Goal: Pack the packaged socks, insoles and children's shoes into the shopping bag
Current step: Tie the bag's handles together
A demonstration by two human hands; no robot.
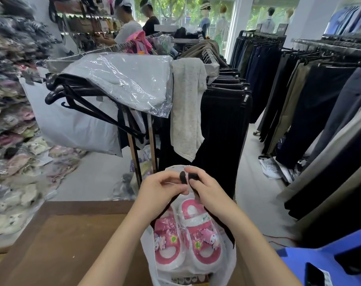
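A white plastic shopping bag (227, 265) stands open on the brown wooden table (68, 240). Inside it lies a pair of pink and white children's shoes (188, 236) wrapped in clear plastic. Below the shoes, part of another packet (188, 280) shows at the bottom edge. My left hand (161, 188) and my right hand (204, 186) meet above the bag's far rim. Both pinch the bag's black handles (185, 177) between fingers and thumb.
A clothes rack (142, 129) with black hangers, a bagged grey garment (126, 79) and dark trousers stands just behind the table. Piles of packaged goods (12, 120) fill the left. Trouser racks line the right. A blue stool (324, 263) sits at lower right. Two people stand at the back.
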